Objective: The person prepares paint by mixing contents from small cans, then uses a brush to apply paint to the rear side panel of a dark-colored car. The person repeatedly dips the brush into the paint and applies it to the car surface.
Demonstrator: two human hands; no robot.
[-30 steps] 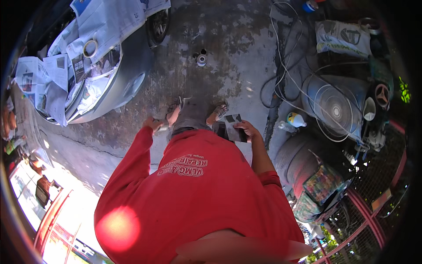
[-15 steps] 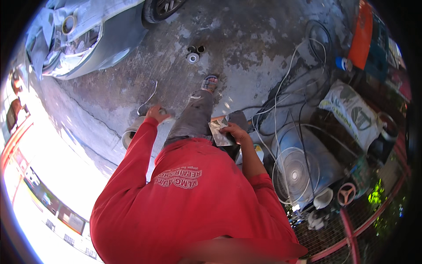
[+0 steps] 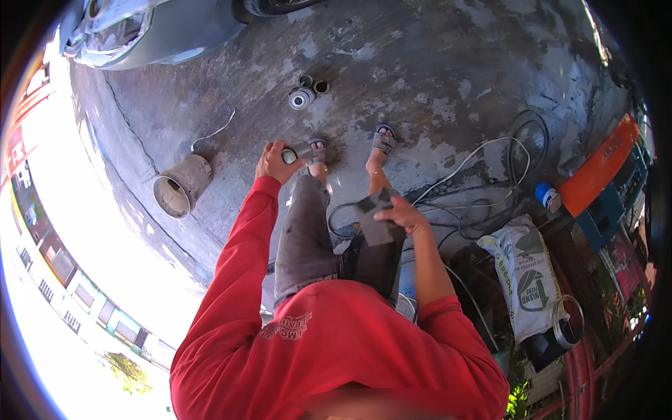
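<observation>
My left hand (image 3: 275,164), out in front of me at the left, is closed around a small cylindrical metal can (image 3: 290,155) with a light inside. At the right, my right hand (image 3: 408,215) grips thin dark grey sheets (image 3: 378,231), perhaps abrasive paper, held over my trouser leg. Beyond my sandalled feet, a group of small round cans (image 3: 301,99) rests on the concrete floor. A dirty pale bucket (image 3: 197,175) stands to the left of my left hand.
A grey car (image 3: 168,35) is at top left. Tangled cables and hoses (image 3: 514,143) lie to my right, beside a blue can (image 3: 546,196), an orange panel (image 3: 595,168), a white sack (image 3: 525,273) and red railings (image 3: 581,378). Bright sunlit ground fills the left side.
The view has swung rightward and my feet have stepped apart. My left hand has risen forward with the can now visible in it. The bucket has come fully into view.
</observation>
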